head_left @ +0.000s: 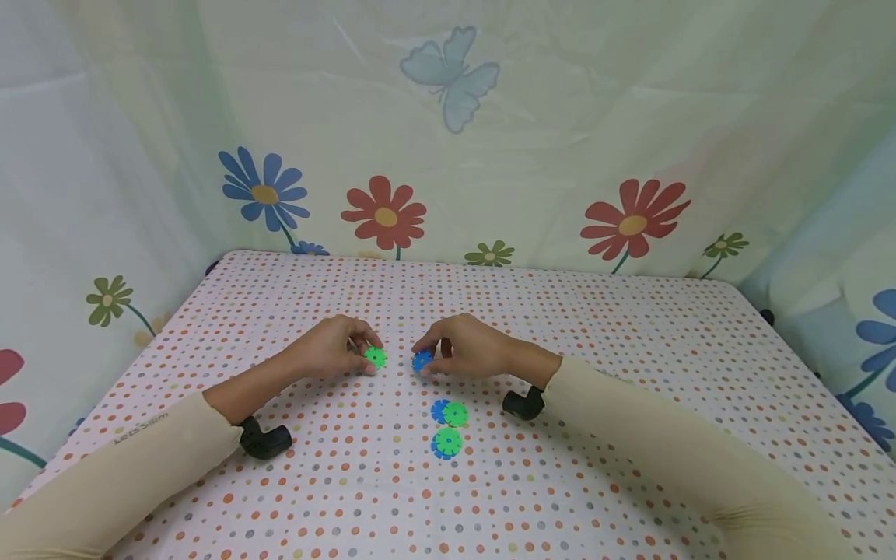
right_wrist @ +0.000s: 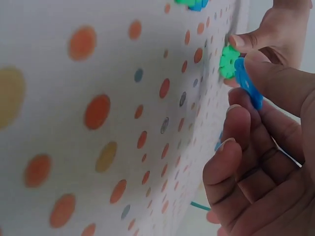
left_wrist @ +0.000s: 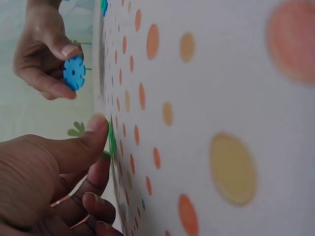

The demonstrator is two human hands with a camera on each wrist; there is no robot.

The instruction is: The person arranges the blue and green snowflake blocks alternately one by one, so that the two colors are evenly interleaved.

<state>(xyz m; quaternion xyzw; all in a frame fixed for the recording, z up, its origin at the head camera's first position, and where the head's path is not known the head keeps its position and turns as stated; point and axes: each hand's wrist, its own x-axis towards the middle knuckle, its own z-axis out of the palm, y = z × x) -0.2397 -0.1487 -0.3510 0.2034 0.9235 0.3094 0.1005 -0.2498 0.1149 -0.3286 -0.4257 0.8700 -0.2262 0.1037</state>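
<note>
My left hand (head_left: 334,348) pinches a green notched disc (head_left: 375,358) between thumb and fingers, close over the table. Facing it, my right hand (head_left: 470,346) pinches a blue notched disc (head_left: 421,360) by its edges. A small gap separates the two discs in the head view. In the left wrist view the blue disc (left_wrist: 74,73) shows its flat face and centre hole, while the green disc (left_wrist: 111,139) is seen nearly edge-on. The right wrist view has the blue disc (right_wrist: 248,82) edge-on, overlapping part of the green disc (right_wrist: 229,62).
Nearer me on the dotted tablecloth (head_left: 336,482) lie two overlapping pairs of discs, each with a green disc (head_left: 455,414) over a blue disc (head_left: 439,410). A black wrist device (head_left: 266,439) is on my left wrist, another (head_left: 523,404) on my right. A flowered curtain (head_left: 532,194) hangs behind the table.
</note>
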